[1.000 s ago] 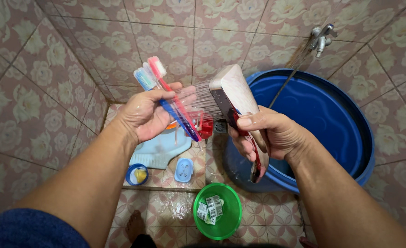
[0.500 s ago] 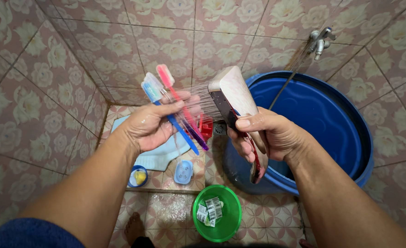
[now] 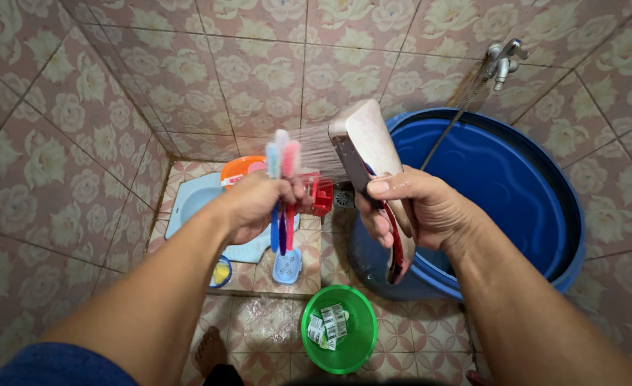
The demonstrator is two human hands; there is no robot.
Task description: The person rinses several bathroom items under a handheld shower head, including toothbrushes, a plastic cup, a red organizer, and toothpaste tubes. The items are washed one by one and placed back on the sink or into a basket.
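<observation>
Toothbrushes (image 3: pixel 281 193), a blue one and a red one with a pale one between, stand upright in the left hand (image 3: pixel 259 207), heads up in the spray from the shower head (image 3: pixel 366 154).

Nearest on the tiled floor (image 3: pixel 259 329) sits a green bowl (image 3: pixel 339 327) with small printed sachets (image 3: pixel 328 324) lying in it. Just beyond, a small blue dish (image 3: pixel 220 273) holds something yellow, and a pale blue soap holder (image 3: pixel 287 266) lies beside it. Farther back a pale blue floor toilet (image 3: pixel 191 204) runs toward the corner, with an orange tub (image 3: pixel 239 168) at its far end. At the right a big blue barrel (image 3: pixel 516 186) stands open; what it holds cannot be told.

Walls close in on the left and behind, and the barrel fills the right, so the free floor is the narrow strip around the bowl.

The left hand's fingers are clamped together around the brush handles. The right hand (image 3: pixel 416 207) has its fingers wrapped tight on the shower head's handle, thumb on top. A tap (image 3: pixel 501 61) juts from the far wall above the barrel.
</observation>
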